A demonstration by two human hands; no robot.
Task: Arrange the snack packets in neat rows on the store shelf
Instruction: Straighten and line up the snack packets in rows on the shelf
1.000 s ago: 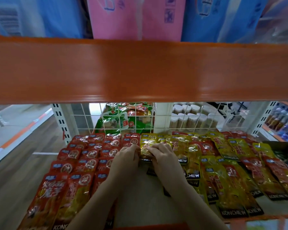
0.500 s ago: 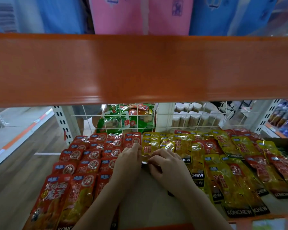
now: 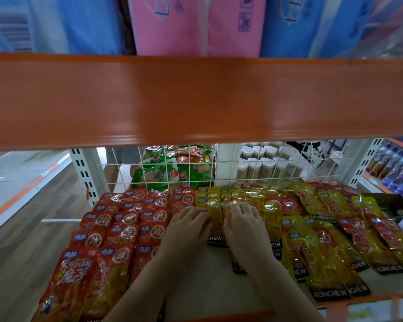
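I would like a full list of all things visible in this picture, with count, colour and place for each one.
red snack packets: many, red, overlapping rows on the left of the shelf
yellow snack packets: many, yellow with some red mixed in, loosely spread at centre and right
shelf board: one, pale, bare strip between the arms
orange beam: one, orange, across the upper view
wire grid: one, white, behind the packets
green packets: several, green, behind the grid
boxes: several, pink and blue, upper shelf
left hand: one, resting on a yellow packet, centre
right hand: one, beside the left, on yellow packets
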